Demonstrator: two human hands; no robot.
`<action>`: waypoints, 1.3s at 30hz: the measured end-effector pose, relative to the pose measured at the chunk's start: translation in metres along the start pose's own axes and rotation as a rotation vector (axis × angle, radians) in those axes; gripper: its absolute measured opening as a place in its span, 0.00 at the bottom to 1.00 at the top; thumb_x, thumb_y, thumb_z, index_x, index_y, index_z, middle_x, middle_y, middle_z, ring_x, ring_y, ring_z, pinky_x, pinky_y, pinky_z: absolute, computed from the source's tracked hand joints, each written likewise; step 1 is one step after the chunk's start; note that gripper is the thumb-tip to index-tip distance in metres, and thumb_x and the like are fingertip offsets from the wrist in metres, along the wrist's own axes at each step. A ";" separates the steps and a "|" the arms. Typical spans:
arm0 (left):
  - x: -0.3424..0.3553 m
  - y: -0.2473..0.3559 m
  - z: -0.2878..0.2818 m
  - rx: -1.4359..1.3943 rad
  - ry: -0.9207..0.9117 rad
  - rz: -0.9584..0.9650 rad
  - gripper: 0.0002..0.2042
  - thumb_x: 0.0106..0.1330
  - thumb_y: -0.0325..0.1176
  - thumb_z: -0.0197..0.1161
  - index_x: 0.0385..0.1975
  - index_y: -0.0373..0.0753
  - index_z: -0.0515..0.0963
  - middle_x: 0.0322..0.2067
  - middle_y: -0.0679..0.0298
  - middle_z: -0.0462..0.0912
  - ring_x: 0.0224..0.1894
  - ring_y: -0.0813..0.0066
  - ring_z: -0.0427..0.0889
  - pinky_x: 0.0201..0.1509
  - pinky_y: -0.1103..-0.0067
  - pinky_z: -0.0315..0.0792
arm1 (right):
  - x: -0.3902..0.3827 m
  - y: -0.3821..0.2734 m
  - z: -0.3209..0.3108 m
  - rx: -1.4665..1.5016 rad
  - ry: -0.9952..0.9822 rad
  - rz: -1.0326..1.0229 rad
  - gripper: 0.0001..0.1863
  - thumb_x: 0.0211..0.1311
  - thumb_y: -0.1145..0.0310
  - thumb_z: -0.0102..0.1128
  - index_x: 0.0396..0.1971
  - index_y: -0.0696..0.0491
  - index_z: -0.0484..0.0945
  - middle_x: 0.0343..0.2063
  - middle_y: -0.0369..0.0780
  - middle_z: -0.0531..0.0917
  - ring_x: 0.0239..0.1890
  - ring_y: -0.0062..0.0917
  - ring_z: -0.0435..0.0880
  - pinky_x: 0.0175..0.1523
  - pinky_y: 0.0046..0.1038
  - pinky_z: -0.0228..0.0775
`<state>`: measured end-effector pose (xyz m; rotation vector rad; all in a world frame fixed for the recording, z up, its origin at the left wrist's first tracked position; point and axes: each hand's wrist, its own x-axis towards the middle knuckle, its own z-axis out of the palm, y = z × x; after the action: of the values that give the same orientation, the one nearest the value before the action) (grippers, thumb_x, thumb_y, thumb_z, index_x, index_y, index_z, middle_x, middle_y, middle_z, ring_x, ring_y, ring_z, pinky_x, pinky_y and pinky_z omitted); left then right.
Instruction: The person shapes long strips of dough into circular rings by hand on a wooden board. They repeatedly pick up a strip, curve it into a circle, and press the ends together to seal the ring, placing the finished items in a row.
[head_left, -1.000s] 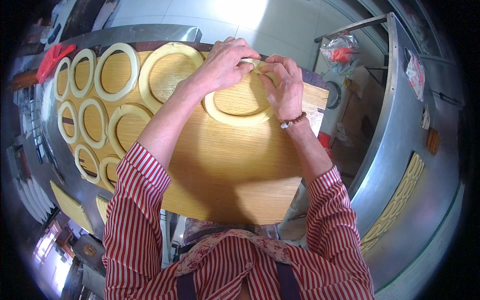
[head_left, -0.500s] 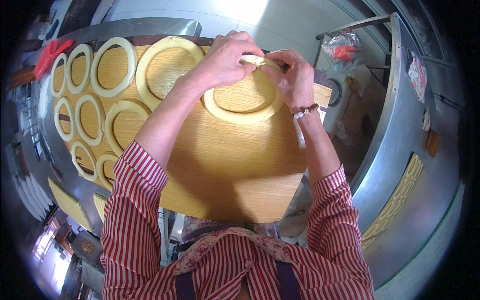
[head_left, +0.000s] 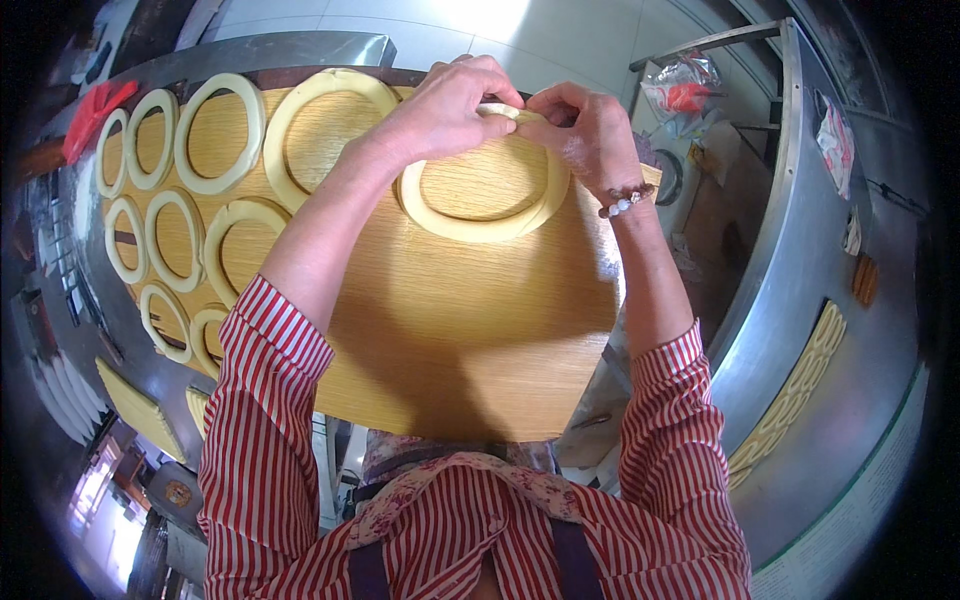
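Note:
A pale yellow dough ring (head_left: 478,229) lies on the wooden board (head_left: 470,330), near its far edge. At the ring's far side, my left hand (head_left: 458,110) is closed with thumb and fingers pinching the dough. Close beside it, my right hand (head_left: 588,138), a beaded bracelet (head_left: 626,201) at its wrist, pinches the same stretch of dough. The two thumbs almost meet over the dough, and my fingers partly hide that far section. To the left, another large dough ring (head_left: 281,150) rests near my left forearm.
Several more dough rings (head_left: 219,186) cover the board's left part. A red plastic bag (head_left: 98,118) is beyond them. On the right stands a metal counter (head_left: 800,300) bearing a strip of shaped dough (head_left: 795,390). A plastic bag (head_left: 684,92) with something red sits at the far right.
My right hand has shifted slightly outward and its fingers have arched up more, thumb still on the dough. My left hand stays at nearly the same spot.

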<state>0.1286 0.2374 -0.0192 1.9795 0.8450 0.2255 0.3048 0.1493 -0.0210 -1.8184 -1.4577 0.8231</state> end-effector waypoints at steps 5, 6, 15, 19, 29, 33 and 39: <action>0.005 0.002 -0.002 0.033 -0.079 -0.046 0.07 0.66 0.28 0.63 0.41 0.34 0.82 0.42 0.62 0.79 0.47 0.69 0.78 0.54 0.72 0.74 | -0.001 0.008 0.005 0.009 0.021 0.000 0.10 0.47 0.70 0.73 0.31 0.57 0.86 0.25 0.42 0.87 0.27 0.25 0.86 0.37 0.25 0.79; 0.006 0.002 -0.001 0.048 -0.080 -0.050 0.07 0.66 0.28 0.63 0.41 0.34 0.82 0.42 0.62 0.78 0.47 0.69 0.78 0.54 0.72 0.74 | -0.001 0.008 0.005 -0.001 0.027 -0.005 0.10 0.47 0.70 0.73 0.31 0.57 0.86 0.25 0.42 0.87 0.27 0.25 0.86 0.37 0.25 0.79; 0.005 -0.003 -0.004 -0.045 -0.066 0.005 0.06 0.66 0.27 0.63 0.38 0.33 0.82 0.41 0.63 0.79 0.45 0.72 0.77 0.51 0.75 0.72 | 0.000 0.006 0.003 0.122 0.019 0.017 0.08 0.49 0.68 0.71 0.30 0.56 0.87 0.26 0.43 0.88 0.27 0.26 0.86 0.37 0.26 0.78; 0.008 -0.002 0.003 -0.032 -0.050 -0.037 0.05 0.65 0.26 0.64 0.37 0.34 0.82 0.41 0.63 0.79 0.45 0.73 0.77 0.48 0.76 0.73 | 0.000 0.014 -0.001 0.076 0.020 0.012 0.10 0.52 0.67 0.69 0.33 0.55 0.88 0.26 0.42 0.88 0.27 0.26 0.87 0.38 0.26 0.78; 0.004 -0.003 0.003 0.077 -0.003 0.001 0.13 0.59 0.25 0.67 0.44 0.36 0.80 0.43 0.64 0.80 0.49 0.70 0.79 0.61 0.73 0.74 | -0.008 0.008 0.011 -0.072 0.110 -0.090 0.14 0.45 0.69 0.75 0.35 0.54 0.86 0.32 0.40 0.86 0.32 0.30 0.86 0.39 0.29 0.79; 0.004 -0.016 0.009 0.198 0.053 0.130 0.20 0.53 0.24 0.70 0.48 0.38 0.79 0.44 0.62 0.79 0.50 0.67 0.79 0.60 0.71 0.74 | -0.010 0.012 0.027 -0.299 0.214 -0.226 0.15 0.45 0.68 0.76 0.35 0.52 0.83 0.33 0.38 0.83 0.35 0.32 0.84 0.41 0.33 0.78; -0.020 -0.012 0.012 0.531 0.309 0.191 0.17 0.58 0.28 0.69 0.48 0.39 0.79 0.43 0.61 0.79 0.49 0.65 0.79 0.57 0.69 0.74 | -0.023 0.005 0.021 -0.282 0.279 -0.199 0.14 0.49 0.69 0.73 0.36 0.53 0.83 0.33 0.40 0.82 0.37 0.36 0.83 0.42 0.35 0.76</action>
<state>0.1140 0.2204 -0.0322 2.5715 0.9831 0.4649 0.2863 0.1284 -0.0357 -1.8610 -1.5957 0.2622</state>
